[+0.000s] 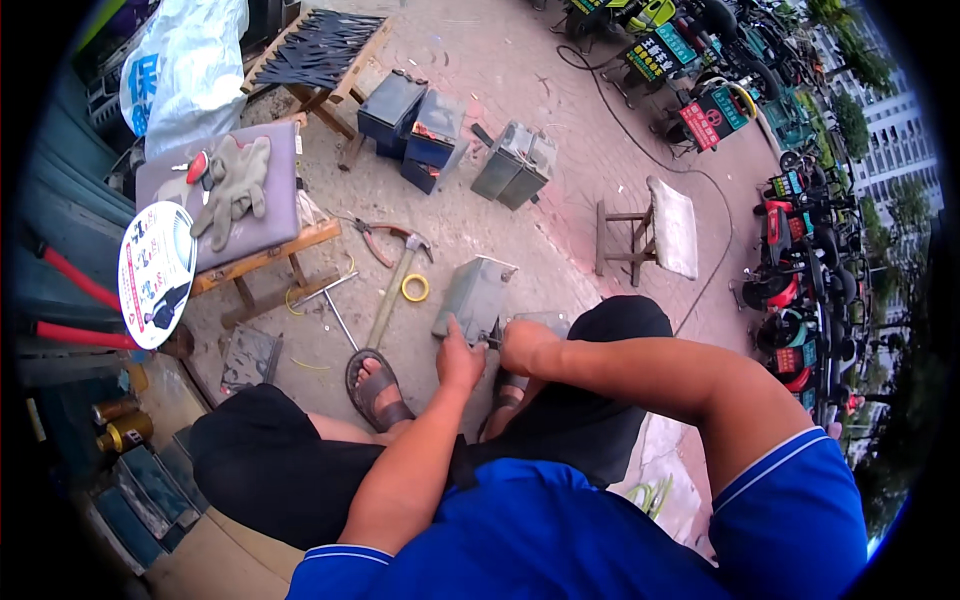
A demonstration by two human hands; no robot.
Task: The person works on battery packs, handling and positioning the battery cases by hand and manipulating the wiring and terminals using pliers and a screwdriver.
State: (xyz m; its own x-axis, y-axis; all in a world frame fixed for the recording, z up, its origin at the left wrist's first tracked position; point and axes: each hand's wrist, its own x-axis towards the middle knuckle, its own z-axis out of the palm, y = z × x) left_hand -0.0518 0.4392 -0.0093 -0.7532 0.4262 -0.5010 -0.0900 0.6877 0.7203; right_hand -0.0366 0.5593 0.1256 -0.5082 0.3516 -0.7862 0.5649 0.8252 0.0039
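A grey box-shaped battery (472, 296) lies on the ground in front of my feet. Against its near end is my left hand (461, 358), one digit stretched up along the casing and the other fingers curled at the edge. Close beside it, my right hand (530, 347) is closed in a fist at the battery's near right corner. A small dark, thin part shows between the two hands; its kind is hidden by my fingers. Beyond my left foot lie a hammer (397, 290), pincers (374, 245), a yellow tape roll (415, 288) and a metal T-handle tool (339, 315).
More batteries (514, 165) stand farther ahead. At the left, a padded stool (275, 190) bears gloves (236, 185) and a white fan (157, 275). A small stool (672, 228) stands to the right, near a cable (716, 185). Parked scooters (790, 290) line the far right.
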